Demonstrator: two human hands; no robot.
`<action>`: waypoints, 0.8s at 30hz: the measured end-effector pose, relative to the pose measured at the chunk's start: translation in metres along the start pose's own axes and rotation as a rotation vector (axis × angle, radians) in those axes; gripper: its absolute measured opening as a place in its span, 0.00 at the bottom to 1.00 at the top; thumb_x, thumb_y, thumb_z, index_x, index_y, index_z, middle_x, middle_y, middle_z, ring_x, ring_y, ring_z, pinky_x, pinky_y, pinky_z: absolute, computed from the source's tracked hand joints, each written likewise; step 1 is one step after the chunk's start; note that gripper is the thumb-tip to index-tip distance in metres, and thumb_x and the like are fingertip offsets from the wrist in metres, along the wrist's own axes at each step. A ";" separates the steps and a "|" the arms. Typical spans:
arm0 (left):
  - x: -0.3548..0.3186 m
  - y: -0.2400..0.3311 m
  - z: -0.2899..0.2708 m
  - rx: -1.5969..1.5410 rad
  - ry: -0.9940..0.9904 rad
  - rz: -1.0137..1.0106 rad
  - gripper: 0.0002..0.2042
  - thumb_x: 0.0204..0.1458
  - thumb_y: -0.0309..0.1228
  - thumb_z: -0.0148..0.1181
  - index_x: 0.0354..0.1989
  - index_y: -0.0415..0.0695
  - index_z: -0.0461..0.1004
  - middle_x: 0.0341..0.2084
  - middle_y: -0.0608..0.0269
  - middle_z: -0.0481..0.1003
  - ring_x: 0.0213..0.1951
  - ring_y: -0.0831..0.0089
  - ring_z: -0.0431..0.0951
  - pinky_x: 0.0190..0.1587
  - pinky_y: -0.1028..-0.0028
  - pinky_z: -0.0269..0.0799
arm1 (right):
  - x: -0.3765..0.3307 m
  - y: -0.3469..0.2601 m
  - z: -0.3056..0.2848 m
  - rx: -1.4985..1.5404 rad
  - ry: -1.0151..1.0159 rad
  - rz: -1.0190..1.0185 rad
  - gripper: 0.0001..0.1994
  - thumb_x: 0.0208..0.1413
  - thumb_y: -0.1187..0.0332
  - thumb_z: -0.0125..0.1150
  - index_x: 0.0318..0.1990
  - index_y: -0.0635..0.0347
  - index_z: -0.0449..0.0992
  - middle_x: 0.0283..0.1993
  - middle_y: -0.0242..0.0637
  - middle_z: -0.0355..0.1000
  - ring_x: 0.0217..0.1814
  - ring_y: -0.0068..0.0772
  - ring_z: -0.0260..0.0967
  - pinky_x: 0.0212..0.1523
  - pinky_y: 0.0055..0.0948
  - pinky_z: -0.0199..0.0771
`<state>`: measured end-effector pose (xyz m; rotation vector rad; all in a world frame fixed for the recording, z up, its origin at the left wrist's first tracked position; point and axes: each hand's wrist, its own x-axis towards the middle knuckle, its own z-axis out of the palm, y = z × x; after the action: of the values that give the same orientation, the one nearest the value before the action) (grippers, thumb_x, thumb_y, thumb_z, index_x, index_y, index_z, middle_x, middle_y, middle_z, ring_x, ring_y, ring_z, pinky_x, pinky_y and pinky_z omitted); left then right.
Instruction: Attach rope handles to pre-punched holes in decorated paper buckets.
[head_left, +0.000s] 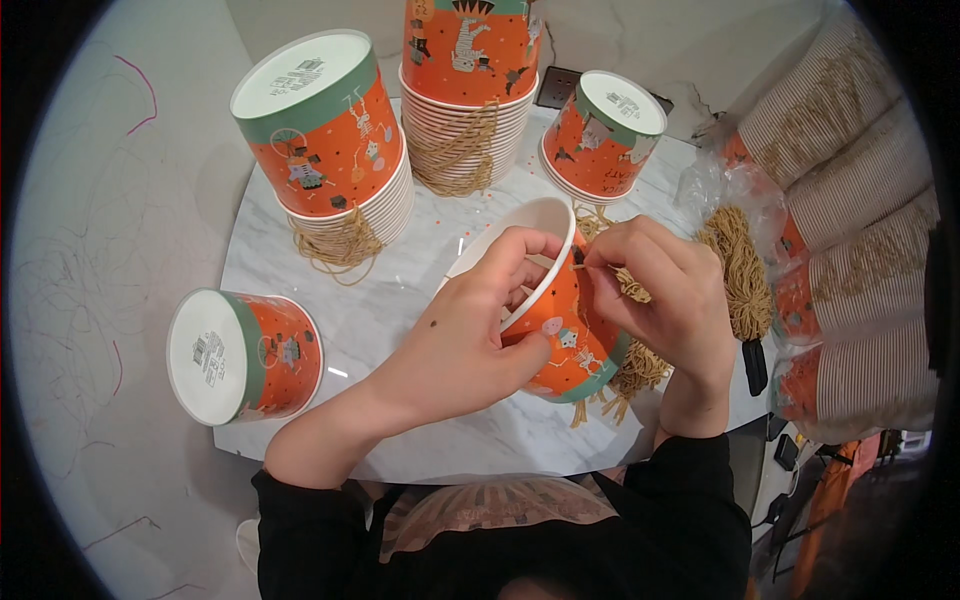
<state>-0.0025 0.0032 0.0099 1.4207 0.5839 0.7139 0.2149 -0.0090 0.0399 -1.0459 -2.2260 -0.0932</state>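
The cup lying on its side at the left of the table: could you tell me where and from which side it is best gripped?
Grip the cup around its orange wall from above, fingers spanning front and back. It lies on its side, white base facing left, so the curved wall is exposed on top with free table around it.

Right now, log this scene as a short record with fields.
left hand: grips the orange paper cup, fingers over its rim
right hand: pinches a tan cord at the cup's rim
table: white marble
nearby: upside-down cup stacks, a single cup on its side, a bundle of cords
right edge: long stacks of cups lying sideways
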 end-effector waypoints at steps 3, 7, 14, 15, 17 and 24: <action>0.001 0.000 -0.001 0.010 -0.002 0.005 0.25 0.58 0.15 0.55 0.64 0.39 0.58 0.54 0.56 0.74 0.58 0.75 0.74 0.60 0.73 0.71 | 0.000 -0.001 0.001 -0.018 -0.007 -0.002 0.10 0.45 0.76 0.70 0.35 0.59 0.75 0.30 0.34 0.71 0.26 0.37 0.73 0.25 0.33 0.74; 0.002 -0.002 -0.003 -0.040 -0.021 0.008 0.27 0.57 0.15 0.56 0.65 0.39 0.57 0.55 0.57 0.73 0.58 0.75 0.74 0.60 0.73 0.71 | -0.001 -0.002 0.004 -0.035 -0.004 -0.004 0.10 0.45 0.75 0.70 0.35 0.58 0.75 0.31 0.34 0.71 0.27 0.38 0.74 0.26 0.34 0.74; 0.014 -0.002 -0.023 -0.466 -0.024 -0.217 0.14 0.64 0.23 0.54 0.57 0.36 0.70 0.49 0.60 0.78 0.51 0.76 0.79 0.56 0.72 0.76 | 0.000 -0.003 0.003 -0.073 -0.030 -0.018 0.10 0.46 0.74 0.70 0.35 0.58 0.75 0.30 0.35 0.69 0.28 0.38 0.74 0.27 0.35 0.74; 0.017 -0.009 -0.025 -0.531 -0.074 -0.169 0.12 0.63 0.21 0.55 0.54 0.34 0.72 0.46 0.60 0.80 0.46 0.76 0.82 0.52 0.73 0.79 | 0.000 -0.004 0.003 -0.071 -0.030 -0.020 0.10 0.46 0.74 0.70 0.35 0.58 0.75 0.30 0.35 0.69 0.28 0.38 0.74 0.27 0.35 0.74; 0.018 -0.014 -0.025 -0.506 -0.059 -0.160 0.12 0.63 0.21 0.56 0.54 0.34 0.72 0.45 0.59 0.80 0.45 0.75 0.83 0.51 0.75 0.79 | -0.001 -0.005 0.005 -0.047 -0.024 -0.041 0.09 0.46 0.73 0.70 0.34 0.57 0.75 0.30 0.35 0.69 0.27 0.38 0.73 0.27 0.35 0.74; 0.020 -0.016 -0.020 -0.385 0.009 -0.147 0.08 0.63 0.22 0.58 0.47 0.34 0.77 0.40 0.60 0.81 0.42 0.78 0.82 0.48 0.78 0.78 | -0.002 -0.007 0.008 -0.066 -0.051 -0.037 0.10 0.45 0.73 0.70 0.34 0.58 0.75 0.31 0.35 0.69 0.27 0.38 0.73 0.27 0.34 0.74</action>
<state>-0.0019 0.0314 -0.0066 1.0076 0.5196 0.6740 0.2066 -0.0119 0.0341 -1.0526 -2.3030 -0.1586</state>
